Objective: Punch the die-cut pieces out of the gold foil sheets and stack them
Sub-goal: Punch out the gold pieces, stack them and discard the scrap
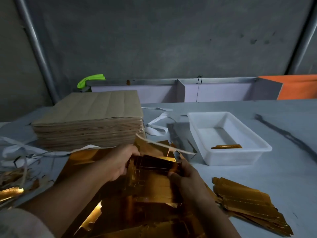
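Though aloft, foil sheet (strips crosswise)

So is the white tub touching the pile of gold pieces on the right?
Apart. The head view shows a strip of bare grey table between the white tub and the pile of gold pieces.

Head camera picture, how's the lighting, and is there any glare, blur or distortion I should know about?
Head view: dim overall, forearms in shadow; glare streaks on the shiny gold foil sheet held by the left hand and right hand; both hands look soft; the white plastic tray is sharper; wide-angle distortion bows the grey metal pole at left.
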A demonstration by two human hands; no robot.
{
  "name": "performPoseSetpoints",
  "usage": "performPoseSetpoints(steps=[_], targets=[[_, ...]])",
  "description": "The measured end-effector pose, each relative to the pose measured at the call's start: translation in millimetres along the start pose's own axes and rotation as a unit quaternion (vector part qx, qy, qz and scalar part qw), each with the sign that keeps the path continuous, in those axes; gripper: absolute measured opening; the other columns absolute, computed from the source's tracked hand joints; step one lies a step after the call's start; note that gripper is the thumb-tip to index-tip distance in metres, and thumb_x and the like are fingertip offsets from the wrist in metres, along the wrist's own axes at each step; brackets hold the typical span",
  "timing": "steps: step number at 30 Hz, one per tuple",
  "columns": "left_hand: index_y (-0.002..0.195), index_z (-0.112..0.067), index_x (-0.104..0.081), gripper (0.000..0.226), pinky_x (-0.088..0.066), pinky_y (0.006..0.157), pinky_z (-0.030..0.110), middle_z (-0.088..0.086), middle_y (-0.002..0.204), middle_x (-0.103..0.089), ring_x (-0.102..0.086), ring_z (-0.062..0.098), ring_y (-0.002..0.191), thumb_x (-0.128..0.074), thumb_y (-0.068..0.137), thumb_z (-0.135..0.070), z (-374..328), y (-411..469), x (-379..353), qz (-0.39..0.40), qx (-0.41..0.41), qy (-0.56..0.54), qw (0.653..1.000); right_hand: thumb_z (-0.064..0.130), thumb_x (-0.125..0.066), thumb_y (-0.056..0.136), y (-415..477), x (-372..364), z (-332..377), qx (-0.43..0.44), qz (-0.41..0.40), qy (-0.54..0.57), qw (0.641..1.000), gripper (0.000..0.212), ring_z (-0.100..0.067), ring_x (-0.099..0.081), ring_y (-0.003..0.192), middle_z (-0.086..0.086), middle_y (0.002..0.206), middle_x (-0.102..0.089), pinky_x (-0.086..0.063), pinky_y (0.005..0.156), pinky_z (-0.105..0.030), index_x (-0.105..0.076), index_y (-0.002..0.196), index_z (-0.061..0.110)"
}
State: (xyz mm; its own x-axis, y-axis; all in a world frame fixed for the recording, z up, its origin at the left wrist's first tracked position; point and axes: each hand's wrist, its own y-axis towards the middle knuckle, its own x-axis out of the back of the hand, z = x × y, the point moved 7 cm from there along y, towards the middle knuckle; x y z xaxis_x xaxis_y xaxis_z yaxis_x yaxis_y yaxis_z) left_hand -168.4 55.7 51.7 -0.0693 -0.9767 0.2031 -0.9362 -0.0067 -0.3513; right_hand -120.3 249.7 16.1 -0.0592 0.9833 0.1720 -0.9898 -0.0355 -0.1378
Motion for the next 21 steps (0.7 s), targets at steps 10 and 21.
performPoseSetpoints(steps=[10, 21], targets=[[0.13, -0.023, -0.053, 0.031, -0.038, 0.104, 0.043, 0.005, 0.13, -0.057, -0.051, 0.029, 0.123, -0.046, 0.102, -0.035, 28, 14, -1, -0.095, -0.029, 0.032, 0.995, 0.02, -0.056, 0.098, -7, -7, -6, 0.021, -0.011, -0.067, 0.997, 0.024, -0.013, -0.056, 0.109, 0.011, 0.119, -0.058, -0.055, 0.092, -0.041, -0.057, 0.102, 0.044], [0.091, -0.023, -0.055, 0.031, -0.034, 0.055, 0.027, 0.002, 0.072, -0.05, -0.05, 0.014, 0.065, -0.036, 0.103, -0.044, 14, 21, 4, -0.217, -0.169, 0.175, 0.945, 0.021, -0.055, 0.1, -3, -5, -17, -0.003, -0.009, -0.06, 0.998, 0.022, -0.012, -0.051, 0.11, 0.015, 0.115, -0.052, -0.046, 0.095, -0.033, -0.052, 0.114, 0.038]])
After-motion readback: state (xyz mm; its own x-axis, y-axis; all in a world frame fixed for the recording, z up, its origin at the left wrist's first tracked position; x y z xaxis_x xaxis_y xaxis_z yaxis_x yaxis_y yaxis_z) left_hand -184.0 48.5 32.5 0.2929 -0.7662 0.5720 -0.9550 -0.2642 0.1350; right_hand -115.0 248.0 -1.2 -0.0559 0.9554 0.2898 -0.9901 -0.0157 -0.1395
